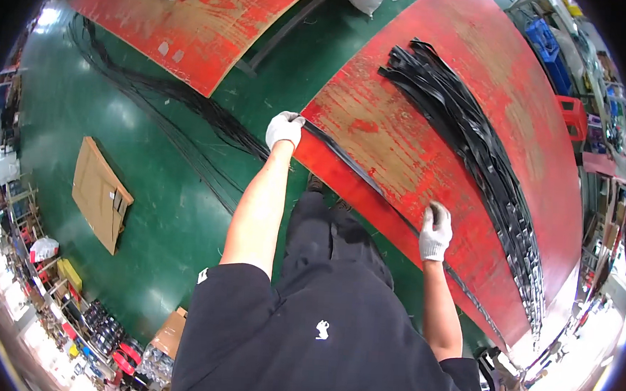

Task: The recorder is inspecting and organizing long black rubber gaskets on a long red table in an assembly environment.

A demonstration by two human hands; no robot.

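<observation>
Hands [285, 129] [435, 232] gripping strip [357, 171] (arms outstretched).

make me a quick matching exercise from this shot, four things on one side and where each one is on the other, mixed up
Things:
1. left hand
2. right hand
3. pile of black strips
4. flat cardboard piece

Places:
A. on the green floor
B. spread along the red table
C. at the near table edge, on the single black strip
D. at the table's corner, on that strip's end

Pairs: 1-D, 2-C, 3-B, 4-A

Flat brown cardboard box [100, 193] on green floor [175, 216], left.
</observation>
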